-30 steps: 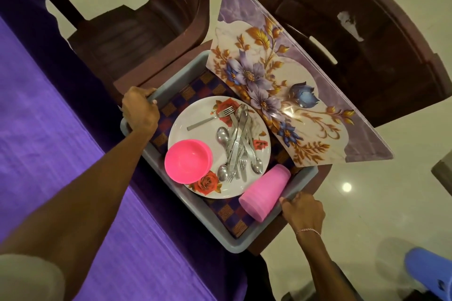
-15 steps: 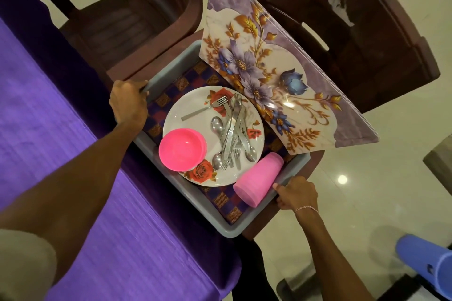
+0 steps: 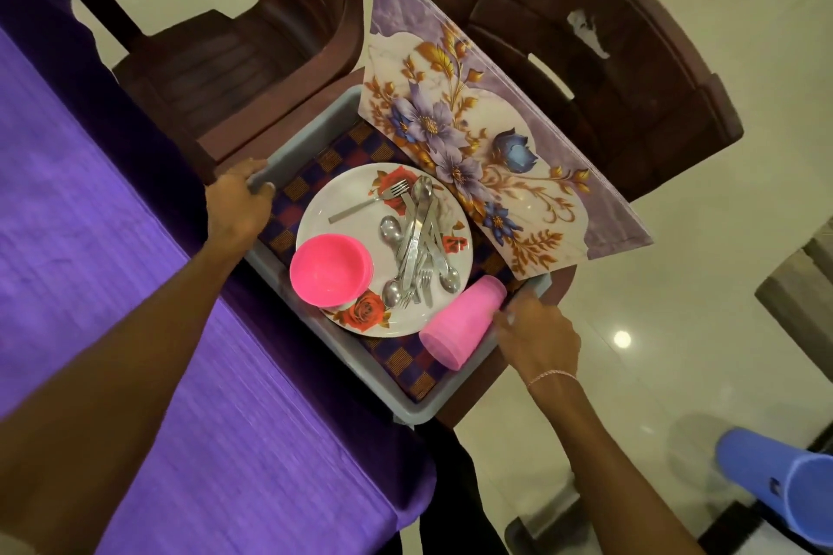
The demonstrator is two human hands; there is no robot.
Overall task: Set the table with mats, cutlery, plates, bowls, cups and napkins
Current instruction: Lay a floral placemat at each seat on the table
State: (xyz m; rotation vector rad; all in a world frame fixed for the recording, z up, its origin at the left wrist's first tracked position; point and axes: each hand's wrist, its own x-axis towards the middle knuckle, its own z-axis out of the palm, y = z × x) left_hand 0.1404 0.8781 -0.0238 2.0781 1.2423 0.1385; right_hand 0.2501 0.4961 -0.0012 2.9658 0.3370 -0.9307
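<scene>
Each grip, left hand (image 3: 239,212) and apparently right hand (image 3: 538,338), clasps tray (image 3: 311,135) holding plate (image 3: 405,320), cutlery (image 3: 417,248), bowl (image 3: 329,268), cup (image 3: 459,322), mats (image 3: 487,122).

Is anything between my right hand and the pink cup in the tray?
Nothing visible. The pink cup lies on its side in the tray, right beside your right hand, which grips the tray's rim. The plate with the cutlery sits on the cup's other side.

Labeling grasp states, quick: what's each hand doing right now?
Left hand: closed, gripping the gray tray by its rim.
Right hand: closed, gripping the opposite rim beside the pink cup.
</scene>
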